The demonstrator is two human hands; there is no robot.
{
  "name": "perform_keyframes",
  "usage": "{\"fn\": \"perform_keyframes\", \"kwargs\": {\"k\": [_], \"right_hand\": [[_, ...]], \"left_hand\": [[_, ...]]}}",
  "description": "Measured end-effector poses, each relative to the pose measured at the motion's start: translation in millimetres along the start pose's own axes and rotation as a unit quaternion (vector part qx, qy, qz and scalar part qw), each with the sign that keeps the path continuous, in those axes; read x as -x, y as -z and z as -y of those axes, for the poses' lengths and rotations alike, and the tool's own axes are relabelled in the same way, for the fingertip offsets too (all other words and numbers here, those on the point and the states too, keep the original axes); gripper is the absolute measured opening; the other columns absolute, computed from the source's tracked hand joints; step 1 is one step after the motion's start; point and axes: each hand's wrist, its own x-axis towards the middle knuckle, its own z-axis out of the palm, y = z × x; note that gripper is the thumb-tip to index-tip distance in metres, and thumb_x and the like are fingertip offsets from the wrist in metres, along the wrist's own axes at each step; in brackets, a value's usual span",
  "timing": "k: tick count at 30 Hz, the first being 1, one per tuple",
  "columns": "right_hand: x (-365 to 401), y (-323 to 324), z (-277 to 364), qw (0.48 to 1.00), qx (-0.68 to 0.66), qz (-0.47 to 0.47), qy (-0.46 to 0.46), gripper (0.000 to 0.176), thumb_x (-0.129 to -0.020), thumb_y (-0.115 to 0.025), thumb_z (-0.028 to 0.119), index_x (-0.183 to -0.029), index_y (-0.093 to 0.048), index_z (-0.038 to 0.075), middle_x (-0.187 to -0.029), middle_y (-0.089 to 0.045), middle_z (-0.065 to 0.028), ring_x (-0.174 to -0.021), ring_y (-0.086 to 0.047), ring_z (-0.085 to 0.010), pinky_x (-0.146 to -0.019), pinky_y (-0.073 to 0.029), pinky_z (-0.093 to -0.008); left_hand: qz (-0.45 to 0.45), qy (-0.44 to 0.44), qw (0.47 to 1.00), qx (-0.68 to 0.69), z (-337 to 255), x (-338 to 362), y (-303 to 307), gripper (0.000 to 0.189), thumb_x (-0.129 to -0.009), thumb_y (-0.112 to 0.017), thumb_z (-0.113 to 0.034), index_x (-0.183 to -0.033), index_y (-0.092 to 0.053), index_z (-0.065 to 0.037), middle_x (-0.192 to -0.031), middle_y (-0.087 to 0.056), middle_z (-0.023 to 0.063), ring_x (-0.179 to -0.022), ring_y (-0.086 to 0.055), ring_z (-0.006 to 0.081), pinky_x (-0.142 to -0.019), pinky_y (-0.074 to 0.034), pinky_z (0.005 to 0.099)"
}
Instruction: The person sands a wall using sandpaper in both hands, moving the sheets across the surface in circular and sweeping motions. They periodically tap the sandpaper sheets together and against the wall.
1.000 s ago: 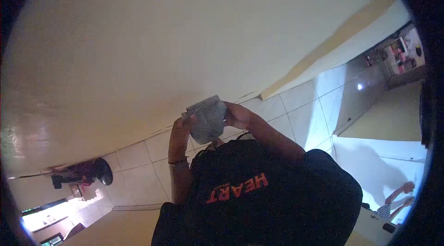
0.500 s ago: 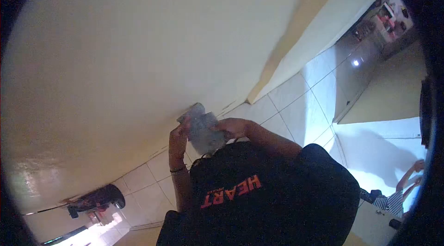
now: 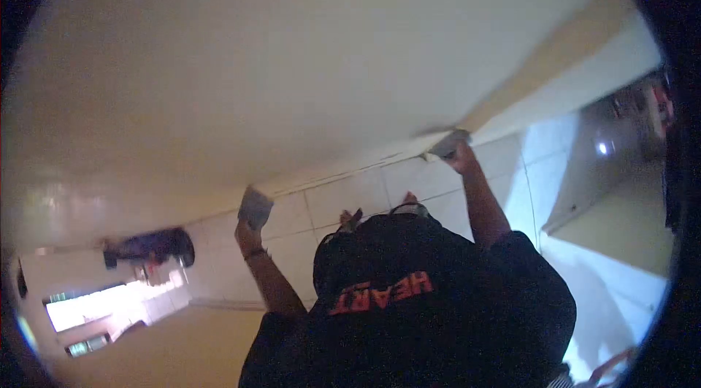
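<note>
My left hand [image 3: 248, 236] is closed round the lower end of a flat grey rectangular plate [image 3: 256, 207], shaped like a wide scraper blade. It is held up close to the pale wall [image 3: 292, 67]. Out to the right, my right hand [image 3: 461, 157] grips a second grey plate [image 3: 444, 144], which lies against the bottom of the wall near a corner strip. Motion blur hides the plates' details and handles.
White floor tiles [image 3: 350, 194] run along the wall's foot, with my feet [image 3: 349, 219] on them. A dark rounded object [image 3: 157, 248] stands at left, near a bright window [image 3: 84, 308]. Part of another person's arm [image 3: 613, 365] shows at lower right.
My hands were together in front of me with the grey plates overlapping. They have moved apart, the left slightly leftward, the right far right to the wall. The view has turned.
</note>
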Motion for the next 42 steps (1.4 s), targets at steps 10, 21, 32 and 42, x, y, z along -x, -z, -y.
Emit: {"fn": "perform_keyframes", "kwargs": {"k": [10, 21, 32, 42], "right_hand": [[-64, 30, 22, 0.978, -0.096, 0.154, -0.104, 0.057, -0.077, -0.055, 0.046, -0.112, -0.042, 0.003, -0.106, -0.048, -0.0177, -0.095, -0.052, -0.0298, -0.076, -0.047, -0.0461], [-99, -145, 243, 0.792, -0.489, 0.304, -0.203, 0.038, -0.087, -0.042, 0.018, -0.122, -0.034, 0.004, -0.123, -0.043, -0.0113, -0.111, -0.044, -0.0275, -0.093, -0.037, -0.0412], [-106, 0, 108, 0.942, 0.146, 0.303, 0.006, 0.024, -0.083, -0.045, 0.014, -0.102, -0.058, 0.009, -0.103, -0.057, -0.011, -0.094, -0.053, -0.0206, -0.079, -0.043, -0.0324], [-103, -153, 212, 0.959, -0.011, 0.247, 0.141, 0.027, -0.076, -0.049, 0.007, -0.102, -0.057, 0.008, -0.109, -0.054, -0.0096, -0.105, -0.048, -0.0283, -0.095, -0.035, -0.037]], "left_hand": [[-0.208, 0.306, 0.774, 0.513, 61, -56, 21, 0.03, -0.071, -0.062, -0.016, -0.097, -0.056, -0.002, -0.088, -0.06, 0.0176, -0.078, -0.059, 0.0274, -0.072, -0.048, 0.0335], [0.271, 0.151, 0.838, 0.45, 5, -89, -62, 0.028, -0.072, -0.057, -0.001, -0.1, -0.054, 0.002, -0.102, -0.057, 0.0134, -0.092, -0.055, 0.0202, -0.085, -0.043, 0.0306], [0.273, 0.101, 0.779, 0.556, 21, -91, 35, 0.041, -0.08, -0.035, -0.011, -0.11, -0.044, 0.016, -0.11, -0.052, 0.0226, -0.101, -0.052, 0.0322, -0.092, -0.039, 0.0369], [0.089, 0.228, 0.75, 0.614, -14, -94, -72, 0.025, -0.072, -0.054, 0.0, -0.096, -0.054, 0.004, -0.094, -0.059, 0.0135, -0.084, -0.057, 0.0238, -0.082, -0.044, 0.0332]]}}
